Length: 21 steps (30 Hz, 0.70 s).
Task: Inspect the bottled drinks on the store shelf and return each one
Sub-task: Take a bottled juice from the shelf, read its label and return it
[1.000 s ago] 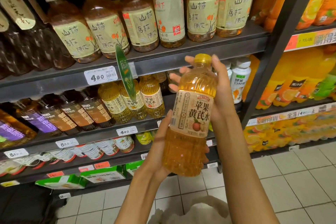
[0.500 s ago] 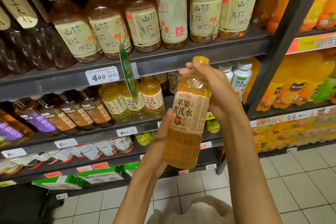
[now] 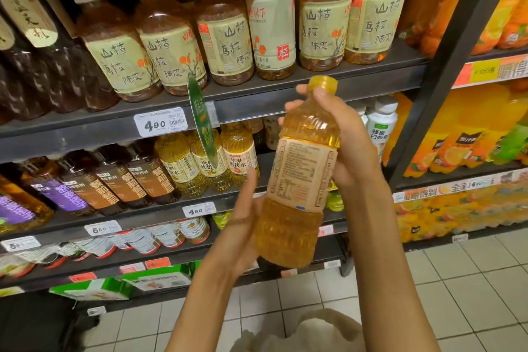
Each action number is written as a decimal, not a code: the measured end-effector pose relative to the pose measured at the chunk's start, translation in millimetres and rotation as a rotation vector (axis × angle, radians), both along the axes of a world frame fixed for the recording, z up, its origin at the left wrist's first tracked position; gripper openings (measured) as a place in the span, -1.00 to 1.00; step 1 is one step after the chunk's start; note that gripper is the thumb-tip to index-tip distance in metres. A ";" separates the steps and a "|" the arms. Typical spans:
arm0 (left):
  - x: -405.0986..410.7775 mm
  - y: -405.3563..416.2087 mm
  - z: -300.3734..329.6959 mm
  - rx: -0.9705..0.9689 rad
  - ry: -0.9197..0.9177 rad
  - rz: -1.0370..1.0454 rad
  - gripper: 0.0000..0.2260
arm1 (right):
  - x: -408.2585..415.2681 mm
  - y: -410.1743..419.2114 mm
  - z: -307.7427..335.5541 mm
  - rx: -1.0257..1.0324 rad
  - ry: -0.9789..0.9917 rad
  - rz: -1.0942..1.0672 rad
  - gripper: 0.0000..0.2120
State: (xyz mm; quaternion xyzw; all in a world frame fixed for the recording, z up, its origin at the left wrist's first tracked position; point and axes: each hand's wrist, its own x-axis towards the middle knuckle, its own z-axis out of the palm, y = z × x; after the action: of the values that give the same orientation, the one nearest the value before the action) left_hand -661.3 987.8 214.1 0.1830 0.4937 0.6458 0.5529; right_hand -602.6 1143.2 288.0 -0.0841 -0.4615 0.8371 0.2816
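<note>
Amber plastic drink bottle (image 3: 297, 180) in our hands, held upright in front of shelves, back label with fine print facing us. Left hand (image 3: 243, 226) supports lower body, fingers straight and together along side. Right hand (image 3: 348, 146) grips upper body below yellow cap (image 3: 323, 83), fingers curled round. Step, we judge: inspection, mid-read. Next: return to gap on middle shelf (image 3: 268, 163) beside matching apple drink bottle (image 3: 240, 156); needs clean upright slot-in, label forward.
</note>
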 end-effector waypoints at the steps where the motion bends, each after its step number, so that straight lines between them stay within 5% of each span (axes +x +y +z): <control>1: -1.9 0.2 1.5 -0.001 0.056 0.033 -0.30 | 0.9 0.3 1.3 0.076 -0.034 -0.062 -0.84; 6: 5.0 5.3 3.3 0.036 0.095 0.083 -0.33 | 0.0 0.3 4.4 0.130 -0.108 -0.104 -0.86; 13: 16.8 1.9 11.0 0.168 -0.348 -0.085 -0.28 | -8.7 1.1 2.8 -0.154 0.034 0.145 -0.64; 16: 18.4 2.9 7.1 0.160 -0.303 -0.124 -0.27 | -10.0 0.3 -1.0 -0.211 0.089 0.186 -0.64; 21: 4.2 1.0 8.5 0.031 0.030 0.039 -0.20 | -5.2 4.7 -1.6 -0.033 -0.049 -0.004 -0.75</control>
State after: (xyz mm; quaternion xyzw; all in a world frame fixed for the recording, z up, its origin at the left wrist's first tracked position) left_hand -657.1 988.8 222.6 0.1918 0.4954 0.6611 0.5299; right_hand -607.7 1147.9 286.4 -0.1103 -0.4541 0.8418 0.2702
